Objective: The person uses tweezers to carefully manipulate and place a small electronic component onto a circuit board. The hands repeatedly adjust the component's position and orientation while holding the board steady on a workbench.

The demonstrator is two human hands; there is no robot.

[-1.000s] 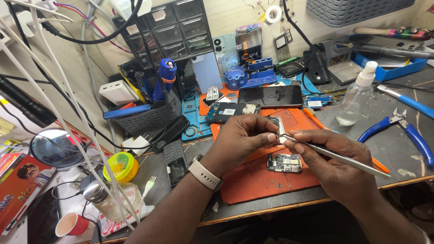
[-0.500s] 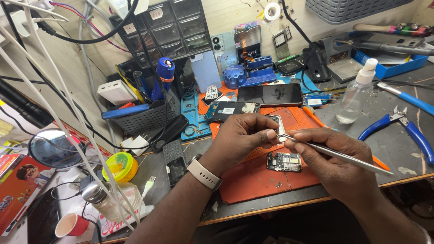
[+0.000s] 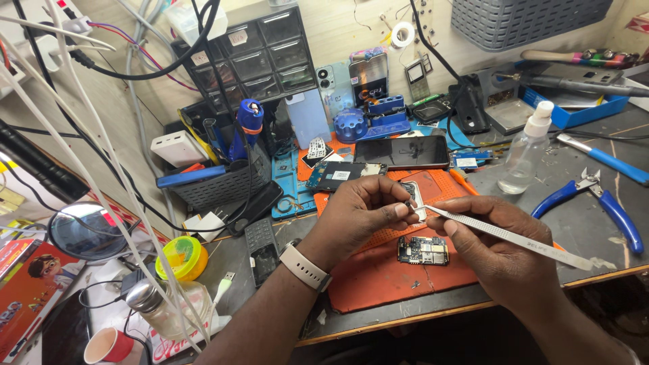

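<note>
While an orange work mat (image 3: 385, 277) covers the near edge of a crowded repair bench (image 3: 581, 230), a small metal part (image 3: 414, 197) is pinched between the thumb and fingertips of the left hand (image 3: 362, 216), which is raised just above the mat with a pale wristband (image 3: 305, 267) worn at the wrist. Steel tweezers (image 3: 507, 233) are gripped in the curled fingers of the right hand (image 3: 503, 257), and their closed tips are brought against the part at the left fingertips; whether anything is caught between the tips cannot be told. A small circuit board (image 3: 423, 250) is seen lying flat on the mat directly below both hands, apart from them. Behind the hands, a dark phone (image 3: 402, 152) is laid face up beside an opened phone body (image 3: 341, 176). To the right, a clear spray bottle (image 3: 527, 152) is stood upright, and blue-handled pliers (image 3: 595, 199) are left on the bare bench top. At the left, a black basket of tools (image 3: 216, 182), a yellow-green round tin (image 3: 181, 258) and a glass jar (image 3: 159, 311) are shown among white cables.
</note>
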